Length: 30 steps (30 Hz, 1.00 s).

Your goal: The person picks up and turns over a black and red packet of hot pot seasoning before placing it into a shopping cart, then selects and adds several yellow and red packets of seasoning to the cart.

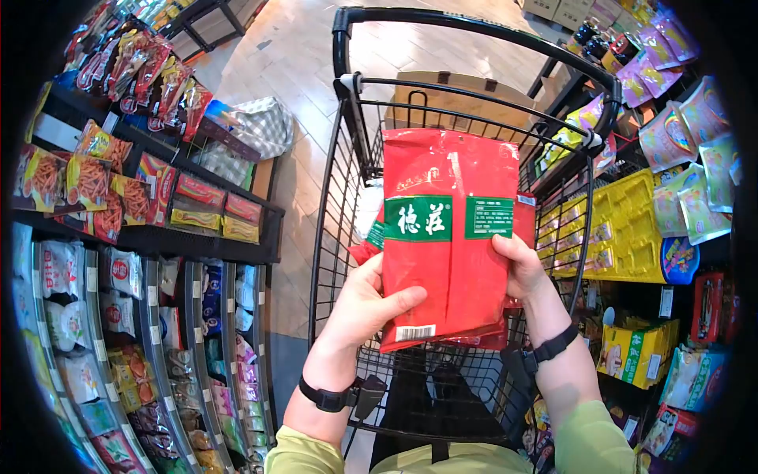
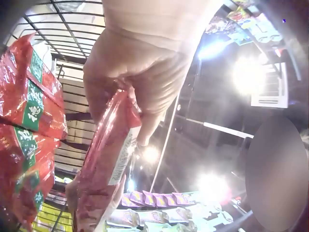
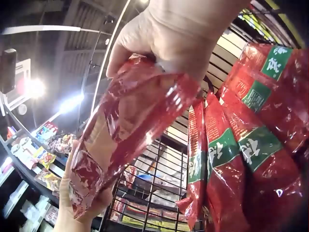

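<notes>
A red plastic food packet (image 1: 414, 272) with a green band, white lettering and a barcode is held up over the shopping cart. My left hand (image 1: 373, 296) grips its lower left side, thumb across the front. On the opposite edge my right hand (image 1: 523, 272) pinches it, thumb beside the green text panel. The left wrist view shows the packet (image 2: 104, 159) edge-on, its top part between thumb and fingers. More red packets (image 3: 260, 169) of the same look stand in the cart, seen in the right wrist view; the held packet covers most of them in the head view.
The black wire cart (image 1: 347, 182) has a handlebar (image 1: 474, 28) at its far end and a cardboard box (image 1: 466, 99) behind. Snack shelves (image 1: 142, 189) line the left. On the right hang a yellow display (image 1: 608, 225) and bagged goods (image 1: 703, 186).
</notes>
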{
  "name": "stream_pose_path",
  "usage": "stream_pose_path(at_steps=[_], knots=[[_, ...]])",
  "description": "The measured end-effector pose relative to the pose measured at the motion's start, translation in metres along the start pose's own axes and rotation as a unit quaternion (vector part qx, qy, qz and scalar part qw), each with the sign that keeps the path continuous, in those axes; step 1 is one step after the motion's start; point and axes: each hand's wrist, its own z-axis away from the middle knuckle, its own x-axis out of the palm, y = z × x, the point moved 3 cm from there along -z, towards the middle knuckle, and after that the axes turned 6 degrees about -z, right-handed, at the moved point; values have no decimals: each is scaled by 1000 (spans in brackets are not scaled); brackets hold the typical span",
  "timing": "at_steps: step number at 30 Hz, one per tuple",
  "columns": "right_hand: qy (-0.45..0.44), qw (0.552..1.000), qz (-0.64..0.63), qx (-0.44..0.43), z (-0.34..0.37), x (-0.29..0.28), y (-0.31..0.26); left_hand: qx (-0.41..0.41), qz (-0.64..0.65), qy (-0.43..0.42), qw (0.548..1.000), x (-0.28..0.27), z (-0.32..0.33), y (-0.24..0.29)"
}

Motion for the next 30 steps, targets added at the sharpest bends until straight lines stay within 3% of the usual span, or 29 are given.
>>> stream_pose_path(at_steps=[6,9,11,12,17,19,21,23,25,30], knots=[[1,999,30,-14,2,3,3,-3,9,-10,1000,-11,5,-5],[11,1000,7,-11,3,-1,5,-31,-21,-11,999,-24,5,-19],[35,999,-6,-2,3,-7,6,-87,65,-16,994,-23,8,-18],[32,999,-11,0,3,-4,6,-96,38,-28,994,-22,7,-14],[16,1000,-22,0,3,-4,8,-67,97,-72,990,-24,7,-12],[15,1000,-16,-3,4,-5,7,-87,52,-25,995,-29,5,-20],[8,998,-55,-5,2,-1,8,-79,87,-16,993,-33,6,-22],[3,998,-67,-1,0,0,9,-69,-34,-4,997,-29,3,-14],[3,996,-88,-11,-1,-4,7,-73,33,10,997,-24,0,-14],[-50,994,-100,-20,2,-9,6,-63,13,88,994,-33,-8,-32]])
